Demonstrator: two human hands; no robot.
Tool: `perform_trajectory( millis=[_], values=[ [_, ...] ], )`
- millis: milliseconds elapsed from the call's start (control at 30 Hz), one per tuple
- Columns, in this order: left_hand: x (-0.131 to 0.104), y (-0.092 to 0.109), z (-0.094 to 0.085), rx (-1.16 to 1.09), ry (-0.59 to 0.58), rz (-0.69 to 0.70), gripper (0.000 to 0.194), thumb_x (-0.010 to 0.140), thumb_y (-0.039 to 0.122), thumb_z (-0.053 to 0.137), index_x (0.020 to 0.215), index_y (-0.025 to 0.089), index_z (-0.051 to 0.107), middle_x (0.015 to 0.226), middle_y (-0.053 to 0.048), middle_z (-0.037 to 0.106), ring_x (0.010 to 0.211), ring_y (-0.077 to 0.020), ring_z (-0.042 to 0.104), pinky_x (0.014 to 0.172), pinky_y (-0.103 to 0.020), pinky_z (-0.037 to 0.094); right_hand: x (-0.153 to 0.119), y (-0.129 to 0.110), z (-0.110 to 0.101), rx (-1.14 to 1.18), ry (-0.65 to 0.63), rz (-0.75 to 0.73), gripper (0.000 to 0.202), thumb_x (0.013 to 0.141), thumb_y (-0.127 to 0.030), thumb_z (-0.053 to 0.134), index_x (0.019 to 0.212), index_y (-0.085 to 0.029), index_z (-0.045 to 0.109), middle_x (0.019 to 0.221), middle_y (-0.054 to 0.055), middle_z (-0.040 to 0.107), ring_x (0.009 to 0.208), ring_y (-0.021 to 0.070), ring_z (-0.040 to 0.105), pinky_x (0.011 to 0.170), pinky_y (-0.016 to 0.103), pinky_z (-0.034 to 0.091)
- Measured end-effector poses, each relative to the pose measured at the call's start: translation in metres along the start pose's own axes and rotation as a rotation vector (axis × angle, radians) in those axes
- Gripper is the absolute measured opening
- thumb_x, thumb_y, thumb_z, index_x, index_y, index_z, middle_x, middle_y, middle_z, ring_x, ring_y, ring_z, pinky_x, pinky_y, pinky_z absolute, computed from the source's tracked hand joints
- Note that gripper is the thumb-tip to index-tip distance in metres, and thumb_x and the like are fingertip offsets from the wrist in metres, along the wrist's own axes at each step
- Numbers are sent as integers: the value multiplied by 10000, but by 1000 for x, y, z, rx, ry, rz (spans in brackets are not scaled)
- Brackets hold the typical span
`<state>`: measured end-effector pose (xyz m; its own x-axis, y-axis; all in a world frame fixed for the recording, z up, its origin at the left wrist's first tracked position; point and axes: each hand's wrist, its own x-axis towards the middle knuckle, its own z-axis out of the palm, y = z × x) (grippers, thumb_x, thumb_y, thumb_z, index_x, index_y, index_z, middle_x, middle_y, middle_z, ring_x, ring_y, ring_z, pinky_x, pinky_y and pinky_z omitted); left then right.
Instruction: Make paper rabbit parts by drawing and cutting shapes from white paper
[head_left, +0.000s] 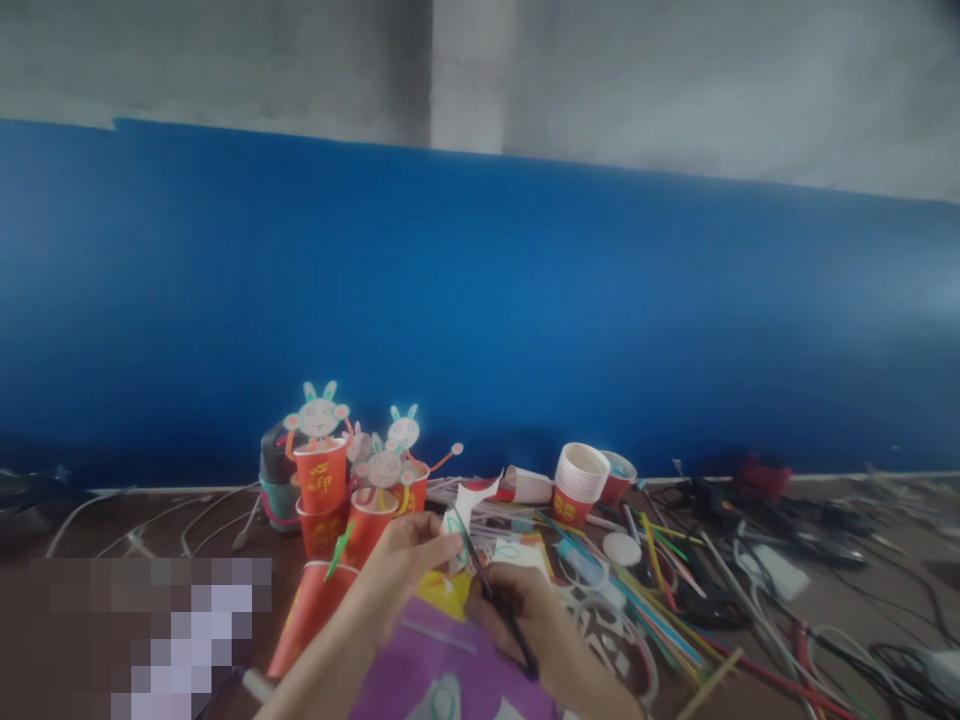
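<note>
My left hand (409, 552) pinches a small piece of white paper (474, 497) with a green outline drawn on it. In my right hand (525, 610) is a pair of dark-handled scissors (504, 612), its blades up against the paper beside my left fingertips. Below both hands lies a purple sheet (427, 655), with a yellow piece (444, 592) at its top. A paper cutout with a green loop (442, 697) rests on the purple sheet. Another white scrap with a green drawing (517, 552) lies just behind my right hand.
Red paper cups (322, 480) with rabbit-faced paper figures (318, 417) stand at the left. A stack of cups (581, 475) stands behind my right hand. Coloured straws (652, 615), a roll of tape (585, 565) and tangled cables (862, 640) cover the right side. A blue panel (480, 300) rises behind.
</note>
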<state>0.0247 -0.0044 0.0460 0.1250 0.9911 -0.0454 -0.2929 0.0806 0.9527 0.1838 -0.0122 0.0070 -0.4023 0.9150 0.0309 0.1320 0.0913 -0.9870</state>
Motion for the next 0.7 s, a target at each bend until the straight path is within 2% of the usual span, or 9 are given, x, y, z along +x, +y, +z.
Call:
perform_trajectory(
  millis=[367, 700],
  values=[
    [-2, 5, -2, -45, -65, -38, 266, 586, 295, 814, 551, 149, 594, 535, 3, 614, 518, -87, 503, 541, -201, 375, -2, -10, -1, -64, -21, -7, 319, 720, -427, 652, 609, -174, 491, 494, -66, 363, 459, 69, 292, 417, 203, 222],
    [-1, 9, -4, -24, -74, -59, 286, 554, 305, 829, 539, 158, 585, 493, 25, 576, 488, -76, 482, 521, -199, 363, -3, 0, -1, 2, -12, 33, 323, 681, -408, 723, 617, -163, 523, 485, -77, 363, 457, 61, 286, 415, 196, 193]
  ],
)
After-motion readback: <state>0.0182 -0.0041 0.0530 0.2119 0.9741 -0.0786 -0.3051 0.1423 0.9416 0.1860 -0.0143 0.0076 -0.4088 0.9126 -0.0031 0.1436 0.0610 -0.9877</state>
